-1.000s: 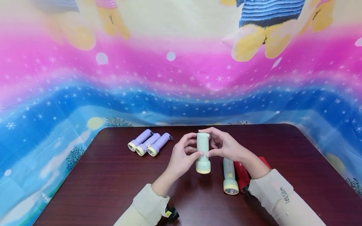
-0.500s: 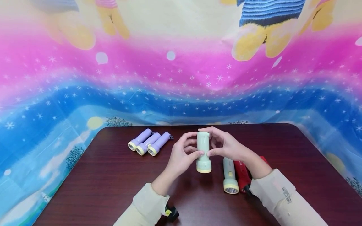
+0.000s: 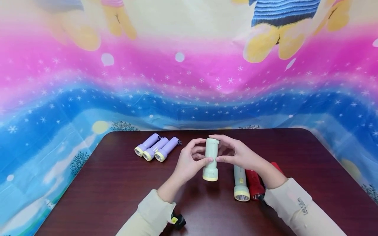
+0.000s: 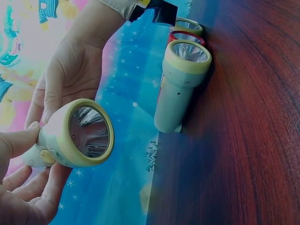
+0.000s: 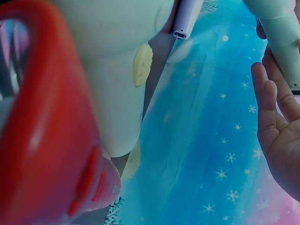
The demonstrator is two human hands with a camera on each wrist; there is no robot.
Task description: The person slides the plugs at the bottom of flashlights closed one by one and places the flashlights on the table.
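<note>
A pale green flashlight [image 3: 211, 150] with a yellow rim is held up over the table, lens end down. My left hand [image 3: 189, 162] grips it from the left, thumb on the front and fingers reaching behind. On the other side is my right hand [image 3: 240, 154], its thumb at the barrel and its index finger at the tail end. The left wrist view shows the lens of this flashlight [image 4: 89, 133] facing the camera, a round yellow button on its side. In the right wrist view, the fingers [image 5: 269, 101] of my right hand lie along the barrel.
Three purple flashlights [image 3: 156, 149] lie side by side at the back left of the table [image 3: 118, 190]. Right of the hands lies another pale green flashlight [image 3: 241, 186] beside a red one [image 3: 255, 186], partly under my right forearm. A printed cloth [image 3: 189, 82] hangs behind the table.
The held flashlight has tilted slightly, its lens end shifting a little to the left. My right hand has moved slightly right; the left keeps nearly the same hold.
</note>
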